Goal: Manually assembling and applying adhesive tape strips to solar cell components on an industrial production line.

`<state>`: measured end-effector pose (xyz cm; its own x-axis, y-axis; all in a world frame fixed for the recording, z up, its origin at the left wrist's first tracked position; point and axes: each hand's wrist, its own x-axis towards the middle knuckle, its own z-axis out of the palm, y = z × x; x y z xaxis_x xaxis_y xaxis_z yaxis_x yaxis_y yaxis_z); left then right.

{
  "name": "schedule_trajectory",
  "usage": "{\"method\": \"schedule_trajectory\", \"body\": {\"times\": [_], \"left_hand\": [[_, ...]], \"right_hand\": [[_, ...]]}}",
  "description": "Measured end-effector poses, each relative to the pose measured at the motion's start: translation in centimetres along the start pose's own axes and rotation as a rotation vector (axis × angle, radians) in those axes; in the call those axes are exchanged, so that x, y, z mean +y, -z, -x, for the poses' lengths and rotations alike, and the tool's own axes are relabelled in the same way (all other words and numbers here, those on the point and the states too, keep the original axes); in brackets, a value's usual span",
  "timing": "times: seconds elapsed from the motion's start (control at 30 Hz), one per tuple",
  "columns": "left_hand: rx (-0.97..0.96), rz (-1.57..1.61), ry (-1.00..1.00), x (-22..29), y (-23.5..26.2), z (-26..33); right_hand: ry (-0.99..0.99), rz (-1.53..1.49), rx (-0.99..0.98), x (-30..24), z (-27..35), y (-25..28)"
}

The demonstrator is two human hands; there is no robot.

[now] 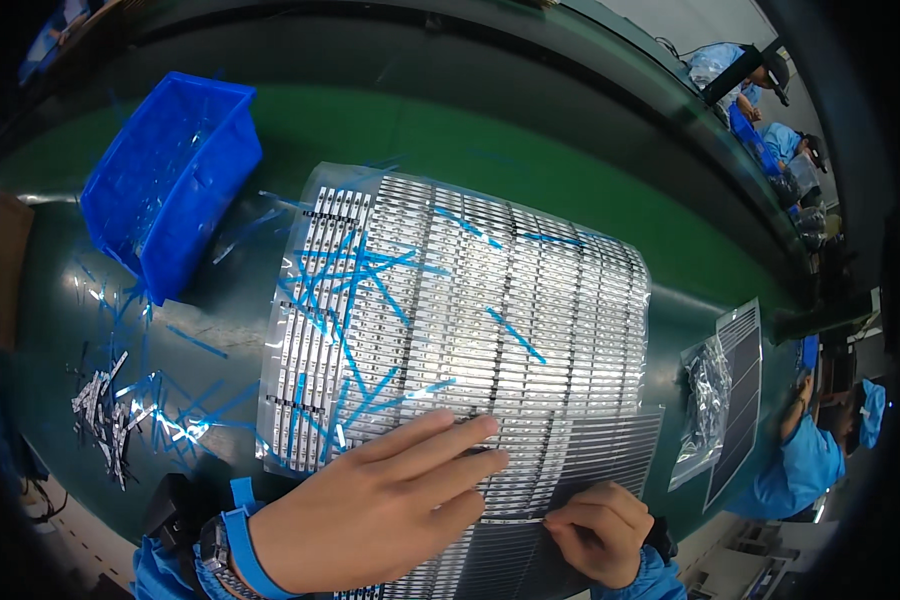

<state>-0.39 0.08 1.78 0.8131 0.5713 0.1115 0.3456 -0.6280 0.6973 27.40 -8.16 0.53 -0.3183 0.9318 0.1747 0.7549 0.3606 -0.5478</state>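
Strip sheet (530, 290) being handled w/ both hands on green table (300, 120).
Silver-white rows w/ black dots are being crossed by blue slivers (515, 335), mostly at L; lower R is showing dark, thin-lined. L hand (360, 510) is being rested across sheet, fingers loosely spread; strip (510, 521) end is being pinched btwn thumb & index of R hand (605, 530).

A factory workshop, by its blue-clad co-workers (808, 468), green workbench (420, 130) and plastic bin (208, 205).
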Motion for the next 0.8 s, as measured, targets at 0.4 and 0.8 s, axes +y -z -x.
{"method": "schedule_trajectory", "body": {"times": [0.4,0.8], "left_hand": [[-0.008,0.034,0.014,-0.3,-0.2,0.1],[0.021,0.02,-0.031,-1.1,-0.9,0.5]], "right_hand": [[0.018,0.032,-0.003,0.0,0.0,0.0],[0.015,0.034,-0.004,-0.2,-0.2,-0.1]]}}
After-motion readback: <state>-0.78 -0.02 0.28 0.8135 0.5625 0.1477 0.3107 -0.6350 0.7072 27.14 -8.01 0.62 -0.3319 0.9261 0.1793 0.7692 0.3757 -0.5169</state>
